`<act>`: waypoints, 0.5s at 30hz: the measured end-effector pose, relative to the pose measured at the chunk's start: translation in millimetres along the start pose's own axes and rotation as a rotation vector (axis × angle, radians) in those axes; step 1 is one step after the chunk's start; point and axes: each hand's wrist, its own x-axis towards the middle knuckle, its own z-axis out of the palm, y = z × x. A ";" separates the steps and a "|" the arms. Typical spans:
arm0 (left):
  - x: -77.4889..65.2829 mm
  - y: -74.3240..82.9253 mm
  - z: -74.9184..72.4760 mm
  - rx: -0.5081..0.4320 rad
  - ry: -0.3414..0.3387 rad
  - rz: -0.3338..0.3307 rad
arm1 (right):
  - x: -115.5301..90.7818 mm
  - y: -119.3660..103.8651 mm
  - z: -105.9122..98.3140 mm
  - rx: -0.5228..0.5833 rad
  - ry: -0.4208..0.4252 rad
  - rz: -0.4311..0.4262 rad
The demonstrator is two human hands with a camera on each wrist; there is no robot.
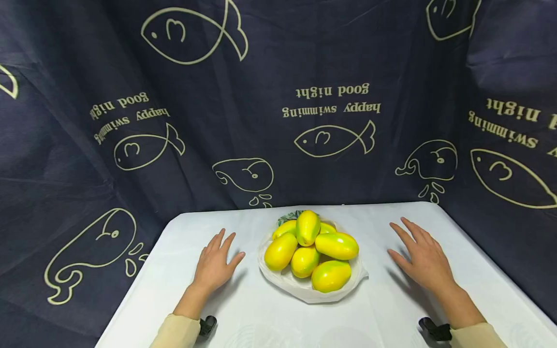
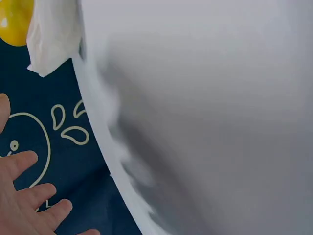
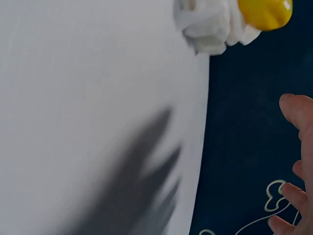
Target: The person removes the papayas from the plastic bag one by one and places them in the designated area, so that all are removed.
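Several smooth, oval yellow fruits with green patches (image 1: 337, 245), mango-like in shape, are heaped in an opened white bag (image 1: 300, 292) with its rim folded low. Some green leaf print shows at the bag's back edge. To the left of the bag, my left hand (image 1: 214, 263) hovers above the table, fingers spread, holding nothing. My right hand (image 1: 424, 258) is held likewise on the other side, apart from the bag. Each wrist view catches part of its hand, a corner of the bag (image 2: 54, 39) and one yellow fruit (image 3: 266, 12).
The fruit stands on a white-covered table (image 1: 348, 324), whose back edge meets a dark blue curtain (image 1: 261, 111) printed with fish and whales. Curtain folds also hang along both sides. Dark straps (image 1: 208, 326) sit at both wrists.
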 end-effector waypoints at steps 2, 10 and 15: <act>1.2 3.4 -0.7 -0.054 0.002 -0.016 | 1.8 -6.0 -1.6 0.031 -0.007 0.022; 9.1 21.8 4.5 -0.310 -0.044 -0.104 | 10.7 -28.4 -5.3 0.177 -0.036 0.051; 15.0 36.2 10.1 -0.475 -0.062 -0.137 | 15.8 -40.2 -6.1 0.280 -0.060 0.061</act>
